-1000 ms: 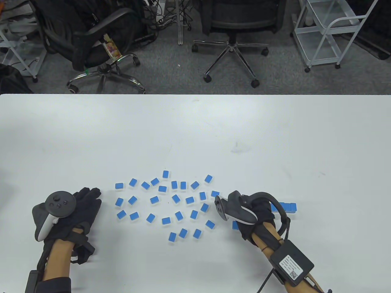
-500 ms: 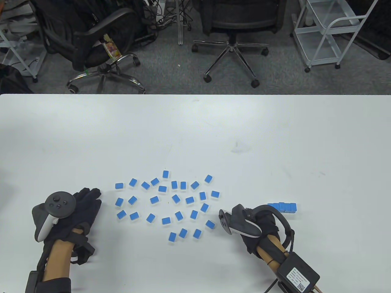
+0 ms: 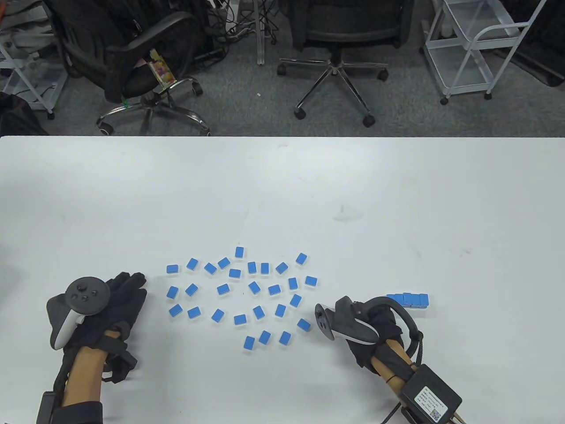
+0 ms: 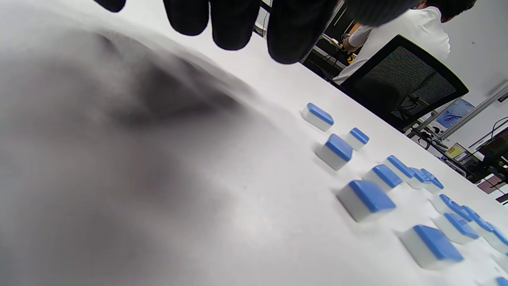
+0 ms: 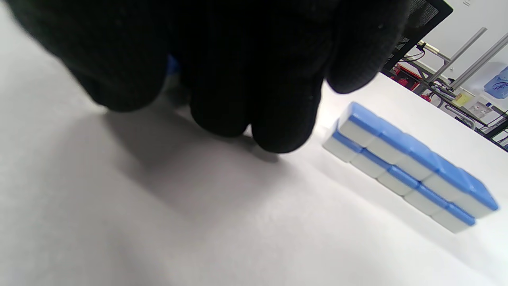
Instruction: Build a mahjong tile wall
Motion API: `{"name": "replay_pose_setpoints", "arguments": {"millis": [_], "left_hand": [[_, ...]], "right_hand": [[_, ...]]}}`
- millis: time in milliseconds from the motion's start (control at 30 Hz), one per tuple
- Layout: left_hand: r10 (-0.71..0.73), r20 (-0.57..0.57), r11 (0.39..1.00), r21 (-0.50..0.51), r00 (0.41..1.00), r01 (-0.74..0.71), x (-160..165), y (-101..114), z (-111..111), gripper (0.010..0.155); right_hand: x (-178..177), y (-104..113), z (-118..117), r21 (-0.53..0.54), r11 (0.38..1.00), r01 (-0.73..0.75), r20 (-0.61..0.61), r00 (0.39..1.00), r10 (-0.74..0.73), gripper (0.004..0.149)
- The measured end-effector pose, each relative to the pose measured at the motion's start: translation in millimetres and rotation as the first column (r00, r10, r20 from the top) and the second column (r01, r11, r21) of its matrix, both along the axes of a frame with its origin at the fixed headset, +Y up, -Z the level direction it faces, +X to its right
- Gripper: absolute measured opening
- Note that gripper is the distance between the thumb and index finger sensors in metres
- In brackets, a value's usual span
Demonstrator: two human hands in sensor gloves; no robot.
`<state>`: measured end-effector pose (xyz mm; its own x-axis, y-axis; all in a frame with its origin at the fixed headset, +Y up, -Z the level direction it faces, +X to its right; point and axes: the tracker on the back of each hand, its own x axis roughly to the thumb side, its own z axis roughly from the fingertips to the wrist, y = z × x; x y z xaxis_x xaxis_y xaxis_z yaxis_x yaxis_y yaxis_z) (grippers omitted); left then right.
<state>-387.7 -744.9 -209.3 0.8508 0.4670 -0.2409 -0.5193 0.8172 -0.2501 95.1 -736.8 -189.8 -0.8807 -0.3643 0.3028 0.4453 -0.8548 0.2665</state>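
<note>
right hand on a tile beside the short wall

my left hand [image 3: 110, 309] lies flat on the white table [image 3: 282, 190], fingers straight, gripping nothing, just left of the loose blue tiles [image 3: 247, 291] scattered face down in the middle. my right hand [image 3: 375, 327] sits right of the scatter, near the wall [image 3: 408, 300]. in the right wrist view my fingers [image 5: 222, 71] curl down to the table around something blue, looks like one tile [image 5: 172, 65], mostly hidden. the wall [image 5: 408, 167] is two layers high, a short row, apart from my fingertips.
</note>
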Motion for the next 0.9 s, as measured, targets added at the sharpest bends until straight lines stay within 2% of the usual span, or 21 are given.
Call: {"name": "replay_pose_setpoints", "arguments": {"millis": [200, 367, 467, 567, 733, 900], "left_hand": [[0.0, 0.001, 1.0, 0.0, 1.0, 0.0, 0, 0, 0, 0.065], [0.002, 0.0, 1.0, -0.005, 1.0, -0.002, 0, 0, 0, 0.065], [0.003, 0.0, 1.0, -0.002, 1.0, -0.003, 0, 0, 0, 0.065], [-0.001, 0.0, 1.0, 0.002, 1.0, 0.001, -1, 0, 0, 0.065], [-0.002, -0.002, 1.0, -0.002, 1.0, 0.002, -2, 0, -1, 0.065], [-0.004, -0.002, 1.0, -0.002, 1.0, 0.004, -2, 0, -1, 0.065]], "right_hand": [[0, 0, 0, -0.001, 1.0, -0.004, 0.003, 1.0, 0.004, 0.059], [-2, 6, 4, 0.008, 1.0, 0.004, 0.012, 1.0, -0.004, 0.069], [-11, 15, 11, 0.104, 0.993, 0.051, -0.057, 0.997, -0.045, 0.069], [-28, 17, 20, 0.181, 0.977, 0.115, -0.18, 0.98, -0.082, 0.068], [-63, 2, 31, 0.244, 0.967, 0.072, -0.376, 0.926, 0.026, 0.067], [-75, -13, 35, 0.277, 0.959, 0.064, -0.437, 0.897, 0.066, 0.06]]}}
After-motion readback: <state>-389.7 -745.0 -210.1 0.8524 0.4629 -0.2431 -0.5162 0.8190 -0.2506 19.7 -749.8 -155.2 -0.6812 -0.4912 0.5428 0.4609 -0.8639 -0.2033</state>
